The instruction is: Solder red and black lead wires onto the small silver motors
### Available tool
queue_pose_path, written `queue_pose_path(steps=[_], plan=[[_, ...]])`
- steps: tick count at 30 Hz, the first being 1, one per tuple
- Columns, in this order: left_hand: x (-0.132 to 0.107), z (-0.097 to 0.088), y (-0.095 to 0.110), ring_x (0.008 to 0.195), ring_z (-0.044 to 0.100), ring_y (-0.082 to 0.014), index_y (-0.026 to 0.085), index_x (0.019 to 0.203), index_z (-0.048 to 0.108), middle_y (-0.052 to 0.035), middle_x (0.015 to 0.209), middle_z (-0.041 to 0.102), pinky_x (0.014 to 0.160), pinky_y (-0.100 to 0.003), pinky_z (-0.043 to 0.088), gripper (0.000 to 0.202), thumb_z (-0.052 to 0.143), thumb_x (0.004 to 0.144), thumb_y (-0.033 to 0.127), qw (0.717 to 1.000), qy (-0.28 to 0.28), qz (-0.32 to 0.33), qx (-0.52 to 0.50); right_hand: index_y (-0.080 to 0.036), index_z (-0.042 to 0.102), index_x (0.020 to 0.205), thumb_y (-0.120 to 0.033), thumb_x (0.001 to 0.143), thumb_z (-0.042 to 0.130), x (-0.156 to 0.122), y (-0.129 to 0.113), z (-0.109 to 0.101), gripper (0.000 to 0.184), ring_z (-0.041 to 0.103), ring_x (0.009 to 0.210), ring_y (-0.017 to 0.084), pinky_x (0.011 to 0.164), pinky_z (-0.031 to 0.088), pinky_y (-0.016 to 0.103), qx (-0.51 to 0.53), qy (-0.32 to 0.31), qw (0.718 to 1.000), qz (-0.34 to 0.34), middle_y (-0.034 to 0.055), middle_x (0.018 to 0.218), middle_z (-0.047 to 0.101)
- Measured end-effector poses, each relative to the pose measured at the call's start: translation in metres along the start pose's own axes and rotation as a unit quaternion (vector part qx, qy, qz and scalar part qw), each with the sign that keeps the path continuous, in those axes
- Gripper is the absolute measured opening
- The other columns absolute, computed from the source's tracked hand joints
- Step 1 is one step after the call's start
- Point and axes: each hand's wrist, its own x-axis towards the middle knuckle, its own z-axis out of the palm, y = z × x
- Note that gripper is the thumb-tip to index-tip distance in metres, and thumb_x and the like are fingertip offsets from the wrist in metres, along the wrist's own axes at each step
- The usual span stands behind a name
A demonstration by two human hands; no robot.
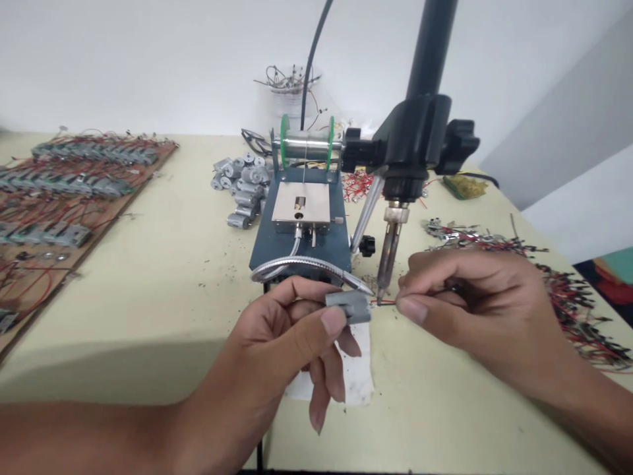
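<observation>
Between thumb and fingers, my left hand (pixel 291 336) holds a small grey cylindrical motor (pixel 353 307) with its end turned to the right. My right hand (pixel 469 310) pinches thin red and black wires (pixel 388 302) whose ends reach the motor's end. Right above that spot stands the tip of a soldering iron (pixel 388 260), mounted downward on a black stand arm (pixel 418 132). A silver solder feed tube (pixel 316 262) curves in to the same place. Whether the wires are joined to the motor I cannot tell.
The blue solder feeder (pixel 262 247) carries a solder spool (pixel 306 145). Behind it lies a heap of grey motors (pixel 244 188). A board with rows of wired motors (pixel 93 204) is at left, wired parts (pixel 568 303) at right. White paper (pixel 363 376) lies under my left hand.
</observation>
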Motion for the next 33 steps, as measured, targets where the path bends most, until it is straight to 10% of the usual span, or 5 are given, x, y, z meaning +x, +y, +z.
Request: queue_pose_path(steps=[33], plan=[[-0.0002, 0.0015, 0.0031, 0.049, 0.060, -0.0077, 0.017, 0.091, 0.062, 0.0009, 0.073, 0.070, 0.040, -0.012, 0.051, 0.017, 0.070, 0.098, 0.030, 1.000, -0.020, 0.001, -0.015, -0.026, 0.077, 0.068, -0.025, 0.076, 0.089, 0.0035, -0.0043, 0.0035, 0.014, 0.048, 0.050, 0.009, 0.041, 0.034, 0.023, -0.016, 0.032, 0.999, -0.038, -0.0010, 0.065, 0.069]])
